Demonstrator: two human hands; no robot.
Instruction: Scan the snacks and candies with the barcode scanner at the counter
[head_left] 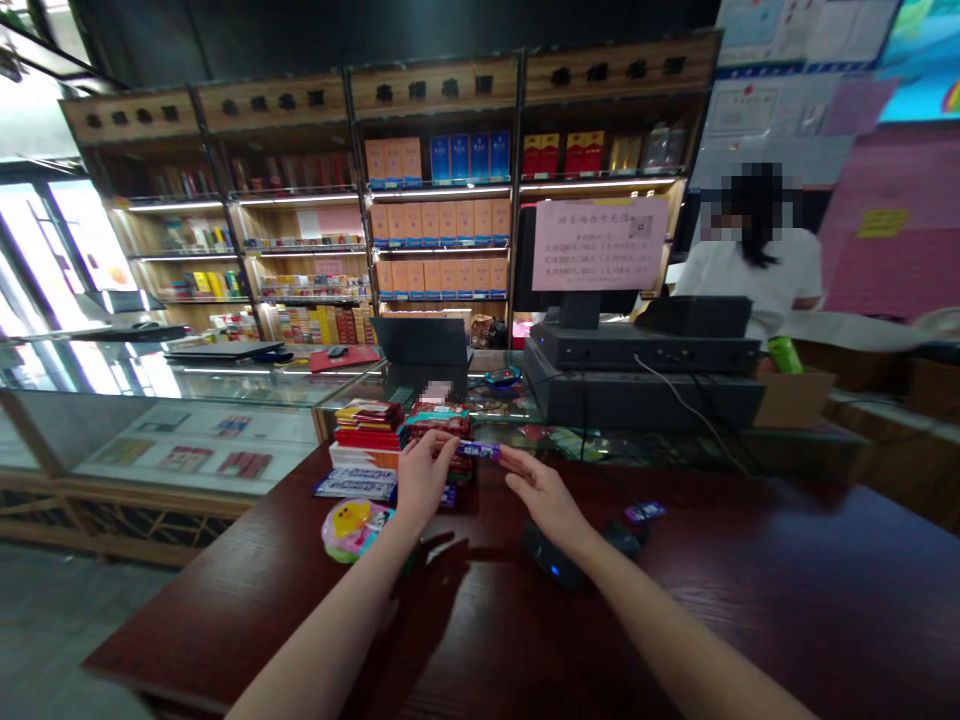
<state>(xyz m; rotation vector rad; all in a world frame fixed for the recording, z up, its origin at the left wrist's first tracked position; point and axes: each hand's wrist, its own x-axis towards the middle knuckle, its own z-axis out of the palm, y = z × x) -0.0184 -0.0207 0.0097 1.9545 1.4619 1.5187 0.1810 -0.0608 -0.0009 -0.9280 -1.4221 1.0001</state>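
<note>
A small purple-wrapped bar [478, 450] is held level above the dark red counter [480, 640], stretched between my two hands. My left hand [426, 480] pinches its left end, while the fingertips of my right hand [546, 498] close at its right end. Behind and beside my left hand are a pile of red and white packs [367, 428], some white-and-blue packets [355, 483] and a stack of dark red packets [436, 418]. A round pack with a yellow duck [352, 525] lies near my left wrist. Another purple-wrapped piece [645, 512] rests right of my right hand.
Under my right forearm sits a dark device with a blue light [553, 570]. Beyond the counter are a monitor with a pink sign [596, 245], black machines [645, 390] with cables and a glass case [187, 440]. A person in white [757, 270] stands at the right, before a cardboard box [795, 398].
</note>
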